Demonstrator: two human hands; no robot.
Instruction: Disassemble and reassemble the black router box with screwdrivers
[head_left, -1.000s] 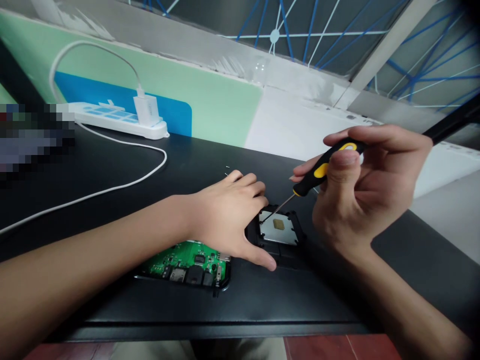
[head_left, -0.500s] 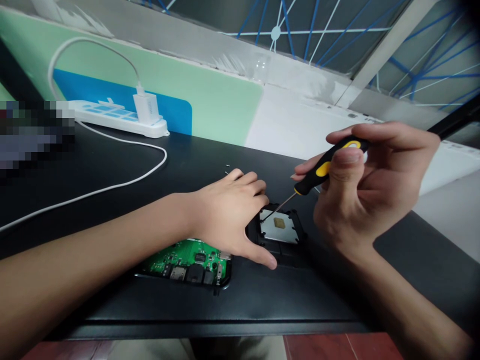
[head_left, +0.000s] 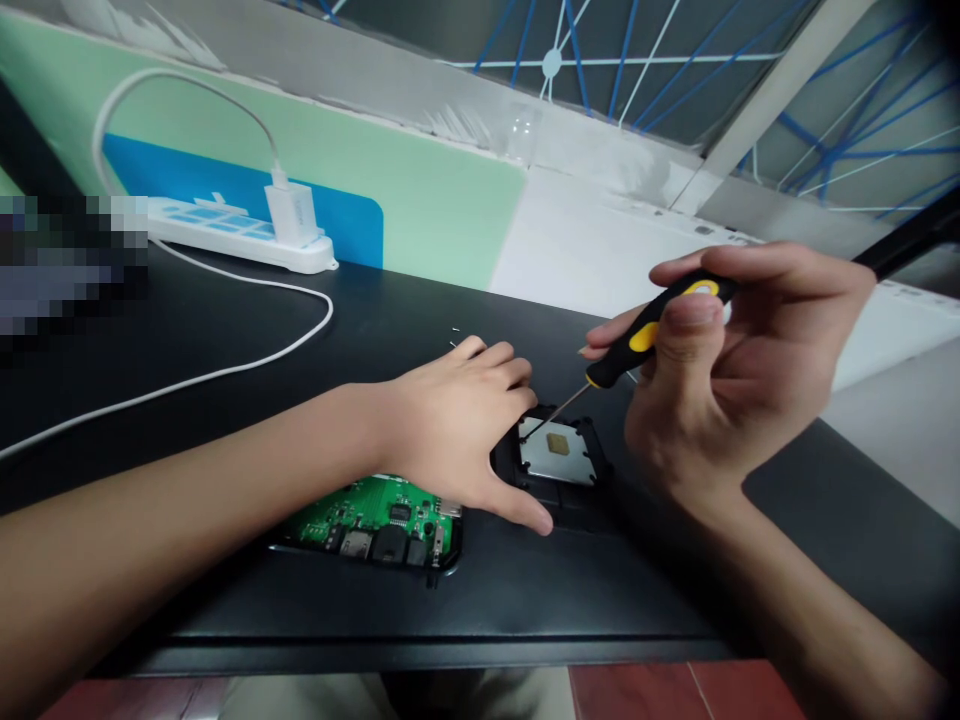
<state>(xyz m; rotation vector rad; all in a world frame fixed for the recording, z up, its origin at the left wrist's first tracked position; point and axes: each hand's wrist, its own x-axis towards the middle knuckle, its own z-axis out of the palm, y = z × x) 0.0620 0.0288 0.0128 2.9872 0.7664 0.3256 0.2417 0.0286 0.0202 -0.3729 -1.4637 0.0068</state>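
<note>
My right hand (head_left: 720, 385) pinches a black and yellow screwdriver (head_left: 645, 335) between thumb and fingers. Its thin shaft slants down to the left, and the tip rests at the near-left corner of a small black case half (head_left: 570, 495) with a silver metal plate (head_left: 559, 452) inside. My left hand (head_left: 457, 430) lies palm down on the left side of that case half, fingers curved over its edge, pressing it onto the black table (head_left: 525, 600). Just left of the case lies a green circuit board (head_left: 379, 520) in another black shell.
A white power strip (head_left: 225, 235) with a white charger (head_left: 292, 212) plugged in stands at the back left; its white cable (head_left: 225, 370) loops across the table. A green and blue partition (head_left: 420, 200) rises behind. Two tiny screws (head_left: 454, 338) lie beyond my left hand.
</note>
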